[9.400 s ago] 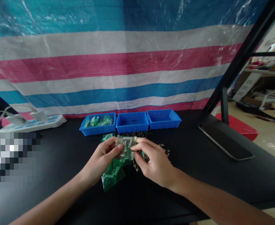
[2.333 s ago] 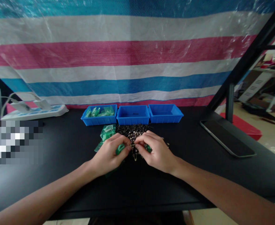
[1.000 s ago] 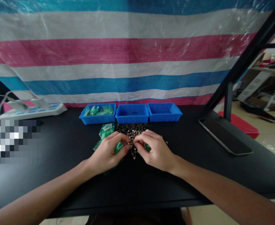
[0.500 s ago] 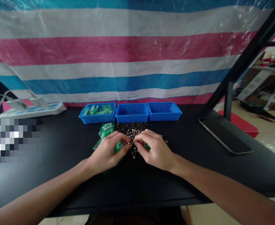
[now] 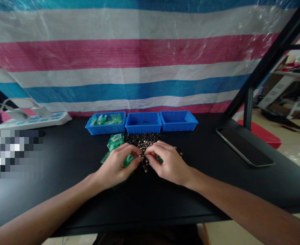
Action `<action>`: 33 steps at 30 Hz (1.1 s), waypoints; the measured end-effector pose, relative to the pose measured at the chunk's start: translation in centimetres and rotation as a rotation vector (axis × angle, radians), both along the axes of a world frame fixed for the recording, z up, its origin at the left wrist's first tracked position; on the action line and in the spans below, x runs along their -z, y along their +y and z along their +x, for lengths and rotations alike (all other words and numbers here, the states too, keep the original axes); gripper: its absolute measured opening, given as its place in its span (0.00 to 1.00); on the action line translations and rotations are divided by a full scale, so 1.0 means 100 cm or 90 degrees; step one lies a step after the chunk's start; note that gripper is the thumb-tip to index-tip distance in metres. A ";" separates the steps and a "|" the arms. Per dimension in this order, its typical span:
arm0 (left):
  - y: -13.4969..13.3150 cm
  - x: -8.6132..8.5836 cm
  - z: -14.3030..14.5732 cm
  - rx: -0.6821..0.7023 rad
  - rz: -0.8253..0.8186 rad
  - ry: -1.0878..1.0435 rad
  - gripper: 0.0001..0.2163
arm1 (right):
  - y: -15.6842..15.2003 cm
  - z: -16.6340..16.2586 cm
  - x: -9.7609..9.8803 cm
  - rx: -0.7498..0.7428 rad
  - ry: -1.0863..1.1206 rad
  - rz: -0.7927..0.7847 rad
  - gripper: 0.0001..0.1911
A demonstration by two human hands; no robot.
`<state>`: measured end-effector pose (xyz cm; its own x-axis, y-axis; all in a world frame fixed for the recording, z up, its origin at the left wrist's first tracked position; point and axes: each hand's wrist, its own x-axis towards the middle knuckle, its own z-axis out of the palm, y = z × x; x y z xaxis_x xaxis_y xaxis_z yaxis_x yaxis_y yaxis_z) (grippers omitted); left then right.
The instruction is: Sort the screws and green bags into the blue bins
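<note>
My left hand [image 5: 119, 165] and my right hand [image 5: 167, 162] meet fingertip to fingertip over a heap of small dark screws [image 5: 142, 139] on the black table [image 5: 70, 190]. Both hands are closed in a pinch, and a thin metal piece, seemingly a screw [image 5: 142, 156], lies between their tips. A green plastic bag [image 5: 128, 160] shows under my left fingers. More green bags [image 5: 115, 141] lie just left of the heap. Behind the heap stand three blue trays: the left tray [image 5: 105, 129] holds filled green bags, the middle tray [image 5: 143, 128] and the right tray [image 5: 179, 125] look nearly bare.
A dark phone [image 5: 244, 147] lies at the right side of the table. A white power strip [image 5: 34, 119] with a plug and cable sits at the back left. A striped tarp [image 5: 129, 58] hangs behind the table, and a black frame post [image 5: 247, 107] rises at the right.
Nine seconds ago both hands held a clear bag up above the heap. Now they are down at the heap, pinching; over the last second they have scarcely moved.
</note>
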<state>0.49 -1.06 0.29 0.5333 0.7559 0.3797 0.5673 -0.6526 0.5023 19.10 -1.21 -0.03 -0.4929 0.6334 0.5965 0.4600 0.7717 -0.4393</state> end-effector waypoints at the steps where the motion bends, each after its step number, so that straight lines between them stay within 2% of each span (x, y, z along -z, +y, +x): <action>1: 0.000 0.000 0.000 0.001 0.001 0.001 0.05 | 0.000 0.000 0.000 0.000 0.003 0.000 0.05; 33: 0.000 -0.001 0.000 0.022 -0.030 0.021 0.08 | 0.000 0.001 0.001 -0.007 0.001 -0.011 0.04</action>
<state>0.46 -1.01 0.39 0.5708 0.7536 0.3261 0.5615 -0.6480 0.5146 19.19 -1.21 -0.18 -0.4984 0.6387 0.5862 0.4513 0.7685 -0.4536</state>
